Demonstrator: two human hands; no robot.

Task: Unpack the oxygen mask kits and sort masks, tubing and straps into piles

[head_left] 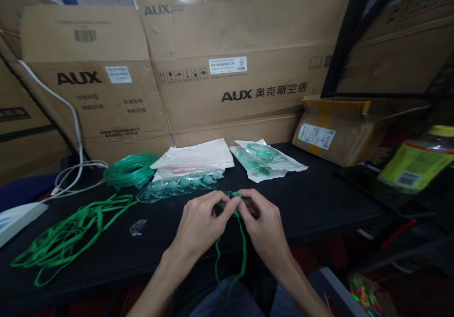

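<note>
Both hands meet above the front of the black table. My left hand is closed, thumb and forefinger pinching a green elastic strap. From the other side my right hand pinches the same strap, close to the left fingertips. The strap hangs below the hands in a loop towards my lap. A small clear piece shows between the fingers, mostly hidden; its kind cannot be made out. Just beyond the left hand lies a row of nested clear green masks. Loose green straps lie in a tangle at the left.
Coiled green tubing, white packets and bagged tubing sets line the back. Small clear or metallic pieces lie near the straps. Cardboard boxes wall the rear. At right are an open carton and a yellow-labelled jar.
</note>
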